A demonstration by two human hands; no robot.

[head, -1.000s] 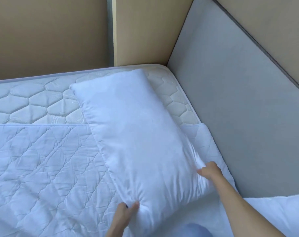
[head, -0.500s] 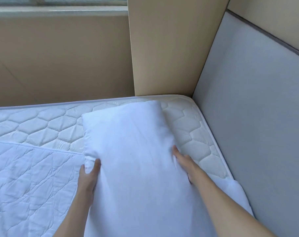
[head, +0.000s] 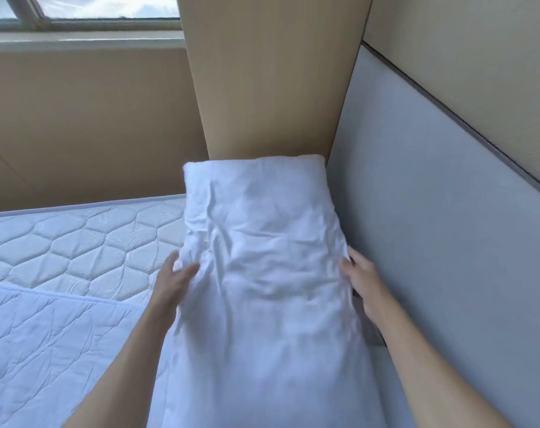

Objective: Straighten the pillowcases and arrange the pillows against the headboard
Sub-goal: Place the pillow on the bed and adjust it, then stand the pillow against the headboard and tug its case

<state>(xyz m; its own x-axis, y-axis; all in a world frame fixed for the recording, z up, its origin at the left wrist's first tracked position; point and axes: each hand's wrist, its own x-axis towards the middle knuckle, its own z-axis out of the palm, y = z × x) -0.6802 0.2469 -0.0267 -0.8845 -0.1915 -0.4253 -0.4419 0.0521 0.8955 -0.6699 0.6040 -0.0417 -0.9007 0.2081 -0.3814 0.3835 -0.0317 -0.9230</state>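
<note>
While both hands grasp, pillow (head: 262, 257) apparently cased.

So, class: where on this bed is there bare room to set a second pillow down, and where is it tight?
Free: the bare mattress left of the pillow, between the wall and the quilted pad. Tight: the right side, where the right hand is squeezed between pillow and headboard.

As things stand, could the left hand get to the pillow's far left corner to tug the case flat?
Probably yes. The left hand already grips the pillow's left edge, and the corner lies farther along that same edge. Only bare mattress sits beside it, with nothing in between; the headboard is on the other side.
</note>
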